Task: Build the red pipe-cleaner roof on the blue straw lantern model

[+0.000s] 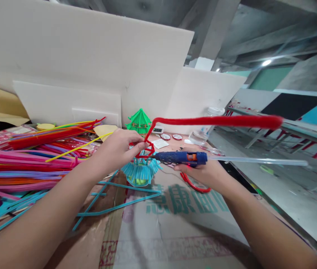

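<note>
My left hand [117, 149] is closed in a pinch on a red pipe cleaner [214, 121] bent into a small frame at my fingertips, its long tail running off to the right. My right hand [203, 172] grips a blue glue gun [182, 157] with a clear glue stick [259, 161] jutting out behind; its nozzle touches the red frame. Just below sits a blue pipe-cleaner shape [140, 172]. A red loop [194, 186] lies under my right hand.
A heap of coloured pipe cleaners [29, 157] fills the left of the cardboard-covered table [175, 231]. Loose blue stems [119, 205] lie in front. A green pipe-cleaner pagoda [139, 121] and a clear jar [203, 132] stand at the back by white foam boards [91, 56].
</note>
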`<state>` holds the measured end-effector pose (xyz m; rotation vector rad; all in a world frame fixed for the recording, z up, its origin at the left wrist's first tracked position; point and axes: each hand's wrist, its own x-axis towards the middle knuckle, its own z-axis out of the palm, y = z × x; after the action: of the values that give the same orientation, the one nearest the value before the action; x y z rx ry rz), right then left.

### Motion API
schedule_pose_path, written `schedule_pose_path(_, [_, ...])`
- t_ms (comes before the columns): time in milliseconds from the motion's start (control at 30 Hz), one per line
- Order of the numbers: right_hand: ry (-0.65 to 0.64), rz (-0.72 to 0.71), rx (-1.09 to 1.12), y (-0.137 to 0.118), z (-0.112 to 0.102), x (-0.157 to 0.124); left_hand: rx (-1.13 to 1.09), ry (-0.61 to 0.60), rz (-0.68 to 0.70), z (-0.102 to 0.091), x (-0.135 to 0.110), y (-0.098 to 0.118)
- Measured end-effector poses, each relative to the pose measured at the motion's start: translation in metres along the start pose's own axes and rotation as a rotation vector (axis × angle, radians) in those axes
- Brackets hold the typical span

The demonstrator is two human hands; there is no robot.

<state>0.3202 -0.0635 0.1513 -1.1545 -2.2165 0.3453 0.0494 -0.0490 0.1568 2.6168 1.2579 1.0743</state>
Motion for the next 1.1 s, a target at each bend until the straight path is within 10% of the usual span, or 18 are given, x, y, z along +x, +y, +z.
schedule_pose_path(767, [-0.138, -0.021, 0.026, 0.004, -0.02, 0.002, 0.042, -0.017, -0.012, -0.001, 0.001, 0.002])
schedule_pose_path(1100, [0.016, 0.346, 0.074, 0.095, -0.019, 0.047, 0.022, -0.002, -0.012, 0.0, 0.001, -0.003])
